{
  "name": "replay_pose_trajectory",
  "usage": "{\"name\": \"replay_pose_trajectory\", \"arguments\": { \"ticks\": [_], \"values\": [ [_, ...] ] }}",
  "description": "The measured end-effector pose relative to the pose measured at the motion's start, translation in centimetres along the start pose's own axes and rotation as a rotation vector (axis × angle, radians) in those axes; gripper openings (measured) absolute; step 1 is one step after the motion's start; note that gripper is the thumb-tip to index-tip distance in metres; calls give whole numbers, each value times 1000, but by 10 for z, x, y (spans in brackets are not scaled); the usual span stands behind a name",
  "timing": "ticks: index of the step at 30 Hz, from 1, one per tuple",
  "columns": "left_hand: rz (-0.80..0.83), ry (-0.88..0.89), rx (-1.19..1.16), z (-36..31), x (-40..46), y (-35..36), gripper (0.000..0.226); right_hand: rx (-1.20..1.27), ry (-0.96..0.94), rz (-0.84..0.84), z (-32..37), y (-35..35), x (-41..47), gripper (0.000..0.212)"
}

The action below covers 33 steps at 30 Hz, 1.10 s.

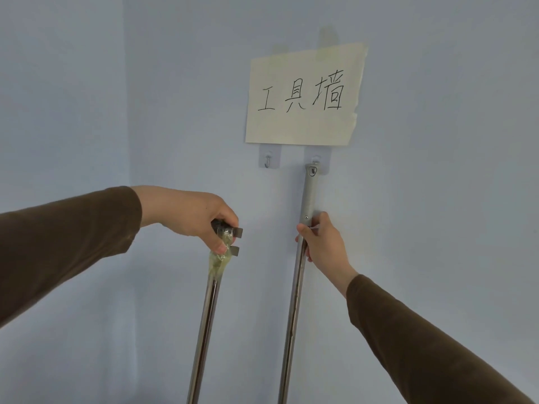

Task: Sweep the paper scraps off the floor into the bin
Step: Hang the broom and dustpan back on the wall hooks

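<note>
Two long metal poles stand upright against a pale blue wall. My left hand point(204, 220) grips the top of the left pole point(204, 330), whose upper end is wrapped in yellowish tape and carries two grey clips. My right hand point(320, 240) is closed around the right pole point(291, 316) just below its grey plastic end piece point(310, 193). That end piece hangs on the right wall hook point(316, 161). The lower ends of both poles run out of the frame, so which one is the broom stays hidden. No paper scraps, floor or bin are in view.
An empty adhesive hook point(269, 160) is fixed to the wall left of the hanging pole. Above both hooks a paper sign point(303, 97) with handwritten characters is taped up. A wall corner point(124, 112) runs down at the left.
</note>
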<state>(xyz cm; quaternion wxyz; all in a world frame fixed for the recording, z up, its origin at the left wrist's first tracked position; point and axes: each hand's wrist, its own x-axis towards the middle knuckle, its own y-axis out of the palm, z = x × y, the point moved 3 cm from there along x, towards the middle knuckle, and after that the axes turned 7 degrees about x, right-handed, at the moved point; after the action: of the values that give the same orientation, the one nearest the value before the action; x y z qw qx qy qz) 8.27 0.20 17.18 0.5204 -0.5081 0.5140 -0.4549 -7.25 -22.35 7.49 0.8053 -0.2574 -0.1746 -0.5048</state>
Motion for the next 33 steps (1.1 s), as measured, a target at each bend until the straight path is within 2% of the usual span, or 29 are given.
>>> {"name": "replay_pose_trajectory", "arguments": {
  "ticks": [4, 9, 14, 19, 27, 33],
  "values": [
    [-98, 53, -56, 3, 11, -14, 25, -10, 0, -89, -2, 5, -5, 20],
    [-221, 91, -33, 10, 22, -38, 21, -26, 13, -177, -4, 7, -12, 22],
    [-353, 81, -41, 19, 37, -61, 22, -569, -74, -237, 4, -3, -18, 39],
    [-492, 84, -88, 25, 66, -83, 28, -810, -115, -213, 16, -8, -15, 40],
    [-583, 66, -15, 20, 117, -95, 31, -763, -111, -167, 9, -11, -12, 39],
    [-736, 8, 70, 20, 137, -98, 30, -742, -146, -162, 4, -12, -10, 39]
  ]
}}
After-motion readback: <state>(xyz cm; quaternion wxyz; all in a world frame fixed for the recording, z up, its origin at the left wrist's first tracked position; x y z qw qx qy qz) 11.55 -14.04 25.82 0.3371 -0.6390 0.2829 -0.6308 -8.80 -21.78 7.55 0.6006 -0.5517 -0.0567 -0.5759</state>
